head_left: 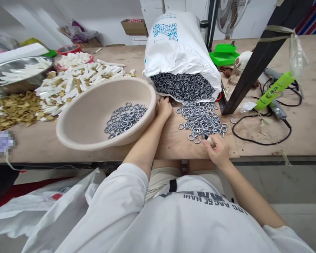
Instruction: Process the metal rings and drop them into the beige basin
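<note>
Beige plastic, that basin [94,105], tipped a little on the worktop [171,144], with a modest pool of steel rings [125,117] lying in its bottom. The left hand [163,107] sat against the basin's right-hand rim, fingers curled down. Whether it gripped the rim or merely steadied it, I could not tell.

Right of the basin lay a loose heap of rings [202,121], spilled from the mouth of the white sack [179,45] lying on its side just beyond. At the near edge of that heap the right hand [218,150] was pinched narrow around a small pale piece [210,140] with a dark tip. What it was, too small to say.

My read of doing this well: the left hand's brace on the rim mattered, since a light basin slides when rings land in it. The right hand would do best working from the heap's near edge and taking few rings at a time, since they lay tangled over one another and a broad sweep would send strays towards the black cable [260,140] further right of the basin. White slips [76,79] were piled behind the basin to its left.
</note>
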Demonstrator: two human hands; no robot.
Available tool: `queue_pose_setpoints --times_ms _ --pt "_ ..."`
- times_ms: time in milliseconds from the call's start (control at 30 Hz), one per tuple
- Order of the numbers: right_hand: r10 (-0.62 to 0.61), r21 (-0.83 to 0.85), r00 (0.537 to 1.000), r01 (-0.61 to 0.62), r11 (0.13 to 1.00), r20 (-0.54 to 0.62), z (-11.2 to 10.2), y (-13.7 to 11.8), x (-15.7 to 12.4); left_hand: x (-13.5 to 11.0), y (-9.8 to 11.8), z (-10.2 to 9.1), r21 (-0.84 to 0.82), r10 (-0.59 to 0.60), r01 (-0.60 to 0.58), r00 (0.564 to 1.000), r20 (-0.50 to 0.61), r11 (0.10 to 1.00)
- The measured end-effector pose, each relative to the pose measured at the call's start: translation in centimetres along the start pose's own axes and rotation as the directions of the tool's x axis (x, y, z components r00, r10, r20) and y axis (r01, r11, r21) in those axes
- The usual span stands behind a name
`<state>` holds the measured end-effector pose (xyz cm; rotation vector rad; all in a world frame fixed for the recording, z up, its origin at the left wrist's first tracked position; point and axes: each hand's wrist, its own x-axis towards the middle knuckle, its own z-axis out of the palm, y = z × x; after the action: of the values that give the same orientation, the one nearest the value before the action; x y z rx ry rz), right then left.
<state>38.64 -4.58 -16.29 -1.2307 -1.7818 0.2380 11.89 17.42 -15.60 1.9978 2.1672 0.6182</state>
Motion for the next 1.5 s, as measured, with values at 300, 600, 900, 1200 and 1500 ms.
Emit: queue_pose_setpoints --times_ms 300,600,900,1200,1500 --pt "0.012 -0.035 0.997 -0.01 0.999 0.075 0.0 0.0 0.0 2.1 1.5 1.4 -0.042 -0.104 0.103 0.994 -0.026 0.994" --pt "0.053 -0.084 0.998 -0.055 0.995 -0.019 0.4 0.3 0.0 -4.8 1.8 1.4 -0.045 0.254 -0.251 0.961 0.106 0.967" --pt "0.094 -0.127 0.992 -0.104 0.986 -0.085 0.6 0.3 0.3 -9.4 1.5 0.2 -0.174 0.384 -0.376 0.923 0.015 0.91" --pt "0.094 -0.147 0.991 -0.108 0.983 -0.1 0.7 0.2 0.2 -2.7 0.6 0.0 -0.094 -0.158 0.155 0.987 -0.023 0.983" --pt "0.096 -0.092 0.995 -0.099 0.991 -0.033 0.5 0.2 0.2 2.3 1.7 0.9 -0.085 -0.109 0.108 0.994 -0.009 0.99"
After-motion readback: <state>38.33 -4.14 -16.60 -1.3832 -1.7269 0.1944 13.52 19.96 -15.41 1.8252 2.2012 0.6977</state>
